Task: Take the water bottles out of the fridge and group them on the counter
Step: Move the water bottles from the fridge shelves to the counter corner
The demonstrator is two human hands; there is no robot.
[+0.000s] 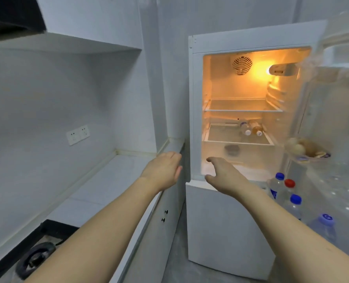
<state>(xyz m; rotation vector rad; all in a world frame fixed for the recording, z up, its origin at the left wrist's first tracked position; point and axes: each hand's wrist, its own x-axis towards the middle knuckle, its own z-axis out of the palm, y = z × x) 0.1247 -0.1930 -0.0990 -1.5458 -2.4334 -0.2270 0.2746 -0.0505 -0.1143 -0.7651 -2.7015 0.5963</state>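
Before the white fridge (pixel 228 221), left hand (pixel 163 170) and right hand (pixel 222 176) hover released.

Double wall socket (pixel 78 134) above worktop; gas burner (pixel 35 259) lower left.

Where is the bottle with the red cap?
In the head view, the red-capped bottle stands low on the right in the open fridge door's rack, among the blue-capped bottles, just right of the right hand.

Head camera looks down, near, at open fridge (pixel 241 111).
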